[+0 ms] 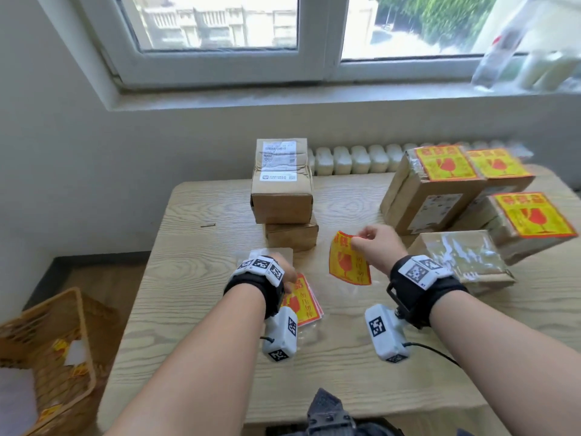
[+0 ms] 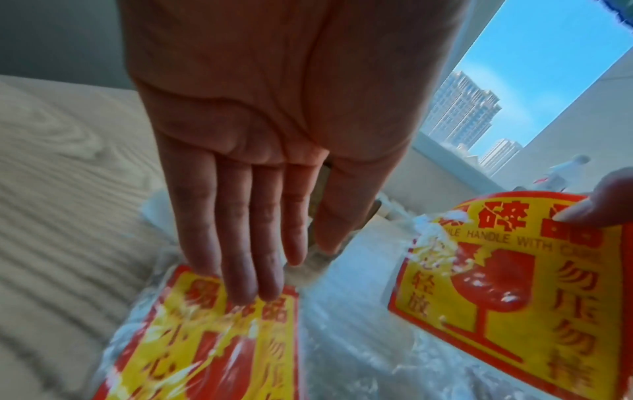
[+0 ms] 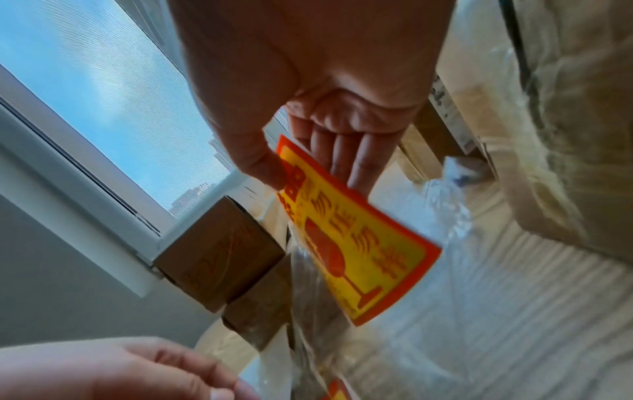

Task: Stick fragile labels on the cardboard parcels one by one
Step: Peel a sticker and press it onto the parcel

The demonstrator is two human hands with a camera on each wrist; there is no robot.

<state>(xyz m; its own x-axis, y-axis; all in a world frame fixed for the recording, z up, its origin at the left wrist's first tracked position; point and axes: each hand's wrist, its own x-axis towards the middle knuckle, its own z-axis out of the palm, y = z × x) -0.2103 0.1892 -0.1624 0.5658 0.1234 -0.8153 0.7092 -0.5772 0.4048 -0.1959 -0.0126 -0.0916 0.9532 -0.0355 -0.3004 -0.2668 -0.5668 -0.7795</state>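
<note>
Above wood-grain table (image 1: 195,215), yellow-red fragile label (image 1: 349,262) pinched by right hand (image 1: 377,247); left hand (image 1: 283,272) flat.

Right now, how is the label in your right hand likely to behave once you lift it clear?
Probably floppy: the fragile label curves where the right hand pinches its top edge. Likely very light, hanging from thumb and fingers alone. It may cling to the clear plastic bag beneath it.

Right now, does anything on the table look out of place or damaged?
Nothing looks damaged. One oddity: a small thin dark stick lies alone on the light wooden table, left of the two stacked unlabelled brown cardboard parcels.
</note>
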